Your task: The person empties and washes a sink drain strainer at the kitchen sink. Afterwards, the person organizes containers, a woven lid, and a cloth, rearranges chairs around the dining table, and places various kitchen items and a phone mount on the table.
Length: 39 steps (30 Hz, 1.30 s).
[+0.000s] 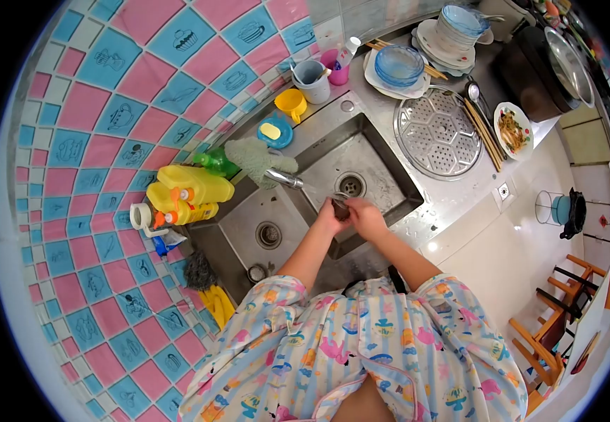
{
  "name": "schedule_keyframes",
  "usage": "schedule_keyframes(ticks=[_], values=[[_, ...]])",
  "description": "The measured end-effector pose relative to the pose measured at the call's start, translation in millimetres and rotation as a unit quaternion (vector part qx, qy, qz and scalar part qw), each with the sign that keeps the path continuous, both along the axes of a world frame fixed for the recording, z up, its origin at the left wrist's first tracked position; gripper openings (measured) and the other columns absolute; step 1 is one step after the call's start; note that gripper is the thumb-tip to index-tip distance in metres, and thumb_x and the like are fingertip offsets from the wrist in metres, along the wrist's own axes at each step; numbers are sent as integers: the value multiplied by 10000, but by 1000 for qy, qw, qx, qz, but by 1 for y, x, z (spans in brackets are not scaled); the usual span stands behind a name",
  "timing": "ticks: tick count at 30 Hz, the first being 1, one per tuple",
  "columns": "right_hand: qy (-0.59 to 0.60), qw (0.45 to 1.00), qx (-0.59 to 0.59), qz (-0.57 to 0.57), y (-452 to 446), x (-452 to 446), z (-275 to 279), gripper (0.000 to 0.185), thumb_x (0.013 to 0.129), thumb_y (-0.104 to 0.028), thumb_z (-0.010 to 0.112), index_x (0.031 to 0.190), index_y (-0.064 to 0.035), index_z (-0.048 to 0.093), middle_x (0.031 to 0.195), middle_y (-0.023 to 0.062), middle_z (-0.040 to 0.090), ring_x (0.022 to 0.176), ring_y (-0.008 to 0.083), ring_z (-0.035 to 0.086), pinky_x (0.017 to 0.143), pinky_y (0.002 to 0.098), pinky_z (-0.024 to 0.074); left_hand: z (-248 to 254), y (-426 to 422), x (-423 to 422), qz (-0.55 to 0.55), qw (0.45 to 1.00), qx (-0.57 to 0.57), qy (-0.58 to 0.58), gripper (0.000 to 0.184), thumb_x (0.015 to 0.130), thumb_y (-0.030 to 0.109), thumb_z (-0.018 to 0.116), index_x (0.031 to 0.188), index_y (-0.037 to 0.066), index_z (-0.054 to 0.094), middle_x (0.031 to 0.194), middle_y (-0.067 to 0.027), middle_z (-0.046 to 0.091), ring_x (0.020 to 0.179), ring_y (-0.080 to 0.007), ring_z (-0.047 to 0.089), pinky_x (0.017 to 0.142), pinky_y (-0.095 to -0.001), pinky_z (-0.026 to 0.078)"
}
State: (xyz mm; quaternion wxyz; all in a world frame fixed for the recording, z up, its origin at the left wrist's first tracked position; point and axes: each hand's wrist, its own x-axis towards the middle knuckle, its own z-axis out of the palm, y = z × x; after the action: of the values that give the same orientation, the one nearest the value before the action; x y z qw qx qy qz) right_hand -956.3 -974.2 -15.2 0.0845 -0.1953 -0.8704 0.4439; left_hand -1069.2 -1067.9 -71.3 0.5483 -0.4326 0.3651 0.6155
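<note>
Small dark object [340,207], pinched between the two hands just past the faucet [284,178]: left hand [329,219] curled at its left side, right hand [367,218] gripping from the right, both over the right-hand sink basin [391,184], near its drain [351,185].

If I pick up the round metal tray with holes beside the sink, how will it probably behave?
The tray should feel stiff, since it looks like metal and lies flat. It is probably light for its size, as it seems thin and has many holes. The chopsticks along its edge might roll if it is pushed towards them.
</note>
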Motion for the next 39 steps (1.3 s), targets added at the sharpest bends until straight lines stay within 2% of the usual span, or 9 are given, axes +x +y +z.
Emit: schedule_keyframes(ticks=[5,8,11,14,17,25,32,35,39], values=[[-10,933,-186,-309,2,-1,-19,230,805,-139,598,997,-16,623,863,178,662,809,314,652,735,400,502,-23,25,-3,-45,997,59,-21,464,910,565,375,1083,171,550,1043,-64,590,913,-244,579,754,-419,514],[-173,877,-275,-353,10,-9,-72,219,780,-170,637,928,-10,648,802,188,665,770,309,665,698,386,513,-30,31,5,-82,996,-4,22,496,905,590,376,1111,170,544,1059,-61,585,939,-231,564,772,-408,504],[-222,897,-258,-281,17,-10,-96,290,715,-133,690,947,33,637,646,169,639,487,277,613,500,362,513,-39,24,12,-109,992,10,55,533,895,612,388,1159,171,527,1114,-80,570,1014,-265,534,823,-415,477],[-227,907,-149,-322,18,-16,-128,241,715,-116,666,909,26,645,699,185,651,600,301,650,579,382,522,-8,25,10,-195,969,-137,62,556,897,577,425,1250,150,471,1195,-139,529,1090,-326,496,884,-443,447],[-197,903,-103,-367,19,-28,-127,213,714,-113,654,887,12,649,751,197,656,725,330,658,672,401,515,-29,7,11,-192,962,-158,112,597,901,530,452,1313,101,400,1270,-211,462,1122,-370,474,924,-459,425],[-205,910,-135,-334,20,-55,-170,252,708,-120,668,936,-14,644,851,191,662,814,339,646,733,398,506,-22,-25,13,-101,988,-85,86,561,928,445,449,1312,51,342,1297,-253,400,1154,-363,452,953,-461,418],[-214,892,-110,-383,8,-45,-146,204,757,-124,642,911,10,624,811,163,665,771,282,652,671,369,514,-14,-26,6,-48,995,-46,74,463,913,340,489,1241,35,372,1259,-241,424,1125,-361,476,924,-455,447],[-166,833,-320,-420,-15,-36,-220,167,842,-142,565,878,11,620,750,111,654,716,220,642,596,338,504,-9,-19,2,38,997,-42,60,341,915,282,495,1135,28,443,1166,-223,498,1041,-350,533,868,-420,488],[28,592,-709,-381,-30,-45,-196,216,910,-148,458,881,4,609,752,89,636,689,207,623,551,334,489,-3,6,-6,42,993,88,69,252,948,279,459,912,37,518,933,-167,583,854,-268,589,684,-323,510]])
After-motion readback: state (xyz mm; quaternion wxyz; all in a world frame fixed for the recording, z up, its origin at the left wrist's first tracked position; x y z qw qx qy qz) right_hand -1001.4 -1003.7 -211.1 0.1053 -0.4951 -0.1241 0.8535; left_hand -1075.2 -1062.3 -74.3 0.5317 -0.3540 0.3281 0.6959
